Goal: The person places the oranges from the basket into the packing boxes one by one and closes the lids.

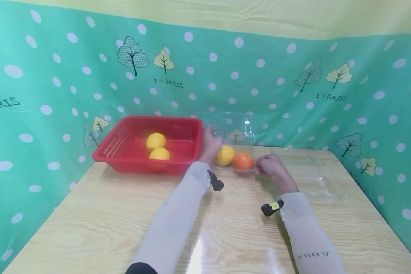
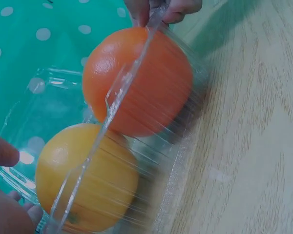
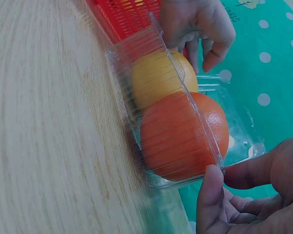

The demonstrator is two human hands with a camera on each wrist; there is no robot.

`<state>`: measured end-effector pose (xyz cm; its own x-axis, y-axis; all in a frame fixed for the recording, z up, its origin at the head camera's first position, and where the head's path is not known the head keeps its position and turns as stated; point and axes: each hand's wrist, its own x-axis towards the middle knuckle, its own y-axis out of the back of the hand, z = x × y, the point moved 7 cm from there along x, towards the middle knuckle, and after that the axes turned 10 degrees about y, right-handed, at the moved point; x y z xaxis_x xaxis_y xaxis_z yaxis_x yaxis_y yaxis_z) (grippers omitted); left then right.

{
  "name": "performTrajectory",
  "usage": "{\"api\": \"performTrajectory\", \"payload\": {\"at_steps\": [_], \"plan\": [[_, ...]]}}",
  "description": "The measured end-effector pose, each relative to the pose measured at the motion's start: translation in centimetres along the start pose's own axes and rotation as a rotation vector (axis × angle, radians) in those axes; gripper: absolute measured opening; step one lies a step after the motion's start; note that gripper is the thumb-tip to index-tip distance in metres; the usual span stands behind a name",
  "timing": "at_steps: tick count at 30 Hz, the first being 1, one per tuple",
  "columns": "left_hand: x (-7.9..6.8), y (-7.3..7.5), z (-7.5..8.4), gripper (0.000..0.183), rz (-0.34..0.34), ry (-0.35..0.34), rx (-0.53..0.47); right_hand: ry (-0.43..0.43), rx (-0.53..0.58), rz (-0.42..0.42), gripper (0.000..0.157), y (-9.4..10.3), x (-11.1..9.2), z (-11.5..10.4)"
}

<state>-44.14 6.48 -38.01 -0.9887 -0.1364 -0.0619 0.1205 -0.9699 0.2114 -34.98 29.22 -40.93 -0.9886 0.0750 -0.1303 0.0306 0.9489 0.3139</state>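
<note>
Table (image 1: 123, 228): it carries everything you see, with the backdrop (image 1: 260, 76) standing behind it and along both sides.
Basket (image 1: 178, 161): on the table's far left part, just left of your left hand (image 1: 210, 146).
Two fruits (image 1: 157, 146): inside the basket, one behind the other, touching.
Clamshell box (image 3: 136, 97): on the table right of the basket, between your hands, lid raised behind it.
Two more fruits (image 1: 233, 158): side by side in the box, touching.
Right hand (image 1: 272, 167): at the box's right end, your thumb on its rim.
</note>
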Motion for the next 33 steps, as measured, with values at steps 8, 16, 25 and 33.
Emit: {"api": "performTrajectory", "payload": {"at_steps": [8, 16, 25, 33], "plan": [[-0.5, 0.3, 1.2, 0.08, 0.025, -0.026, 0.01, 0.002, -0.005, -0.009, 0.038, -0.1, -0.1, 0.0], [-1.0, 0.6, 2.9, 0.071, 0.032, -0.07, 0.015, 0.002, -0.015, 0.001, 0.037, 0.1, -0.1, 0.0], [-1.6, 1.7, 5.0, 0.063, 0.074, -0.154, 0.079, -0.003, -0.008, -0.004, 0.037, 0.0, -0.1, 0.0], [-2.1, 2.7, 6.9, 0.05, 0.059, -0.301, 0.293, -0.012, -0.023, 0.001, 0.035, 0.0, -0.2, -0.2]]}}
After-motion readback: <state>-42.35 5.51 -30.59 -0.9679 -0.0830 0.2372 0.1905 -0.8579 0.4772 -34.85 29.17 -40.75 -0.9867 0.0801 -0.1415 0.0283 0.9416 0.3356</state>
